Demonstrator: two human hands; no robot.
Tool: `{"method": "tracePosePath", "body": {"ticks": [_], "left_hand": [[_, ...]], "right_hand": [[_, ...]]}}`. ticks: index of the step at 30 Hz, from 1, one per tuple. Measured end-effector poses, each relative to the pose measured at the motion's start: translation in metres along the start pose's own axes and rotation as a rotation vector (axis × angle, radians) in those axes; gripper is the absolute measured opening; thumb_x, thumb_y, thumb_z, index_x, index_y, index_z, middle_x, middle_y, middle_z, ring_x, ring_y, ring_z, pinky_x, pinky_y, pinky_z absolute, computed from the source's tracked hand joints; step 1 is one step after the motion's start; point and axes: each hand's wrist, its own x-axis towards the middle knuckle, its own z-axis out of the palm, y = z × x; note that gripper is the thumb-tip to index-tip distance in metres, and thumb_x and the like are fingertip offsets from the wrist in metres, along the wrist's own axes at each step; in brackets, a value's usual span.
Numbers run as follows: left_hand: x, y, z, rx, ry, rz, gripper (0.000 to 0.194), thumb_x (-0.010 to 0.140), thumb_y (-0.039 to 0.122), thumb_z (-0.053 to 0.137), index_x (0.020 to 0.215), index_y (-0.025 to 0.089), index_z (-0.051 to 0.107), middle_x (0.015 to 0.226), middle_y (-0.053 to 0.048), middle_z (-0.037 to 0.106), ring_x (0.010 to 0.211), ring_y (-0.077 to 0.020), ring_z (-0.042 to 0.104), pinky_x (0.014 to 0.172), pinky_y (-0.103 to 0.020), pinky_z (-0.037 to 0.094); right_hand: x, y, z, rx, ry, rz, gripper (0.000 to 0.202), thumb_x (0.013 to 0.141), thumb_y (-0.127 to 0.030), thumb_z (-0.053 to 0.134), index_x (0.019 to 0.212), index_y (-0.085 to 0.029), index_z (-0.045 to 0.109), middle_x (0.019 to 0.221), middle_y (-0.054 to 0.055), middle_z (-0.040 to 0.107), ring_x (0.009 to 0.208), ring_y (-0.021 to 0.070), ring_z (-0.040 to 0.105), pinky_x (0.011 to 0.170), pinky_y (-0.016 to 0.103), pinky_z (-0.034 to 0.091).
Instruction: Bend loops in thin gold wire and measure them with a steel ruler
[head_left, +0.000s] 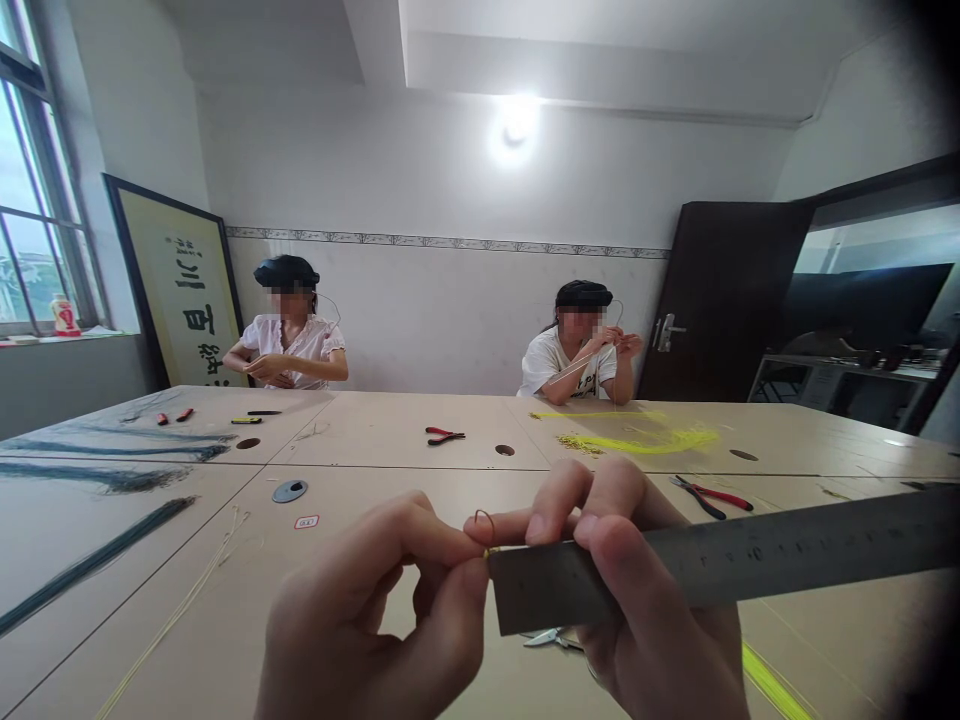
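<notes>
My right hand (637, 570) grips a steel ruler (720, 560) near its end, thumb in front and fingers along the top edge. The ruler reaches out to the right side of the view. At its left end, my left hand (390, 590) pinches a thin copper-coloured wire (484, 520) whose end curls into a loop above my fingertips. A bit of yellow shows where the wire meets the ruler's corner. Under my right hand, partly hidden, lies a metal tool (551, 638) with pointed jaws on the table.
Two people sit across the table (360, 500). Bundles of dark blue wire (97, 560) lie at left, yellow wires (660, 440) at right. Red-handled pliers (445, 436) rest mid-table, more pliers (712, 497) to the right. A grey disc (290, 491) and small label (307, 522) lie left.
</notes>
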Motion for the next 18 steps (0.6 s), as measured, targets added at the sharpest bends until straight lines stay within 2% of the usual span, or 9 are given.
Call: {"method": "tracePosePath", "body": {"ticks": [6, 12, 18], "left_hand": [[-0.0013, -0.0004, -0.0001, 0.01, -0.011, -0.002, 0.019, 0.078, 0.015, 0.047, 0.062, 0.024, 0.051, 0.053, 0.011, 0.05, 0.046, -0.003, 0.044, 0.045, -0.01, 0.034], [-0.0003, 0.0015, 0.0004, -0.003, -0.003, -0.025, 0.019, 0.076, 0.014, 0.047, 0.061, 0.024, 0.051, 0.052, 0.012, 0.048, 0.047, -0.0021, 0.045, 0.047, -0.009, 0.034], [0.0, 0.0005, 0.0007, -0.005, 0.004, -0.026, 0.019, 0.077, 0.015, 0.048, 0.061, 0.025, 0.052, 0.053, 0.013, 0.052, 0.048, -0.0019, 0.044, 0.046, -0.009, 0.034]], "right_hand": [[-0.0003, 0.0006, -0.0011, 0.002, -0.015, 0.007, 0.018, 0.095, -0.025, 0.048, 0.083, -0.027, 0.061, 0.086, -0.003, 0.061, 0.091, 0.0184, 0.07, 0.085, 0.036, 0.057], [-0.0013, 0.0009, -0.0023, 0.002, -0.021, -0.017, 0.017, 0.096, -0.024, 0.048, 0.084, -0.026, 0.061, 0.086, -0.004, 0.062, 0.09, 0.0161, 0.07, 0.08, 0.029, 0.057], [-0.0005, 0.0014, -0.0025, 0.01, -0.046, -0.005, 0.017, 0.096, -0.025, 0.047, 0.086, -0.027, 0.061, 0.088, -0.004, 0.062, 0.092, 0.0166, 0.069, 0.088, 0.035, 0.055]]}}
